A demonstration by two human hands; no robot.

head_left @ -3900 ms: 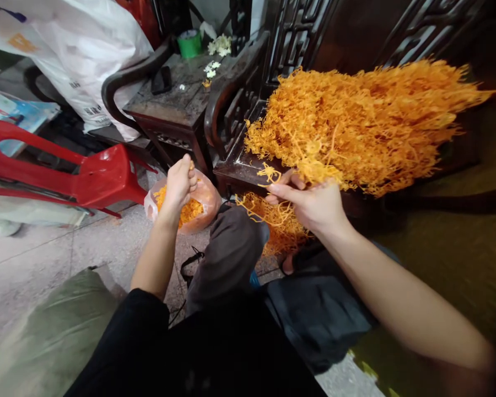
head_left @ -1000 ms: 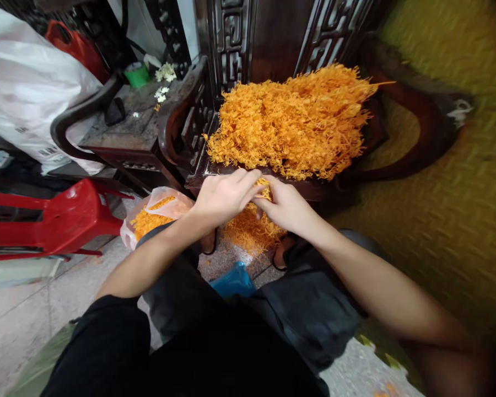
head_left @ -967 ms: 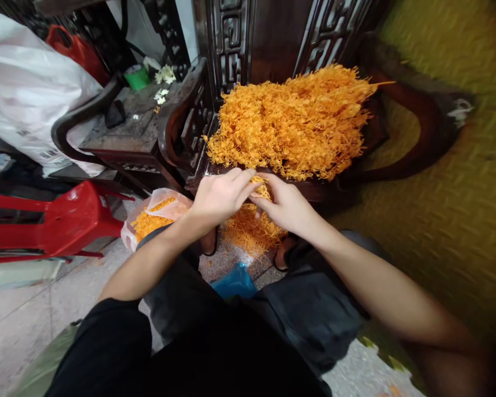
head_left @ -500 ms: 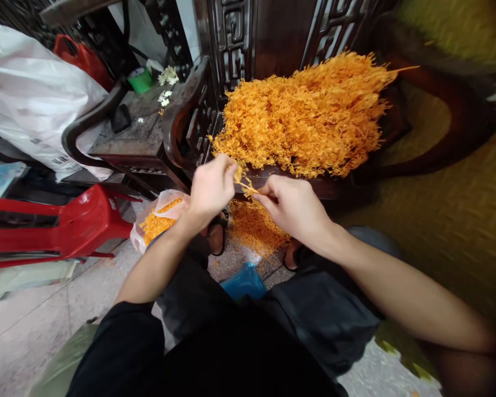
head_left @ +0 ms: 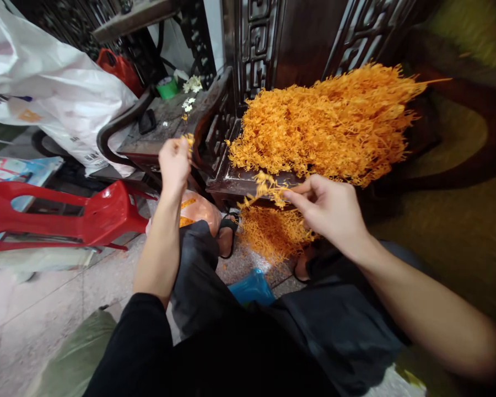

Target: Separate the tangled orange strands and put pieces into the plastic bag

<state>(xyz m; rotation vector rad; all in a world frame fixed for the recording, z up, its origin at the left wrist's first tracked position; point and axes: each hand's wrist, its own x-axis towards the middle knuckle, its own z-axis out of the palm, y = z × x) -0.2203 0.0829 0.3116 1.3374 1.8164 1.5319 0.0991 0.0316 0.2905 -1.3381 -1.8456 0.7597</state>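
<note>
My right hand (head_left: pixel 333 215) pinches the thin end of an orange flower sprig (head_left: pixel 267 186), its branching tip pointing left. Off to the left, my left hand (head_left: pixel 176 162) is raised with its fingers closed on small orange flower bits (head_left: pixel 189 140). A large heap of orange flower sprigs (head_left: pixel 322 127) lies on the seat of a dark carved wooden chair (head_left: pixel 252 182). Below the right hand, a loose pile of thin orange stems (head_left: pixel 275 231) is on the floor between my feet. A pinkish plastic bag (head_left: pixel 204 212) with orange bits stands partly behind my left forearm.
At left are a red plastic chair (head_left: pixel 103 215) and big white sacks (head_left: pixel 66 94). A second wooden seat (head_left: pixel 149 140) bears a green tape roll (head_left: pixel 167 88) and white flowers (head_left: pixel 189 103). A blue plastic bag (head_left: pixel 252 286) lies between my legs.
My hands were close together at the sprig and are now apart. The left has moved up and left with orange bits; the right still pinches the sprig. The view has shifted left.
</note>
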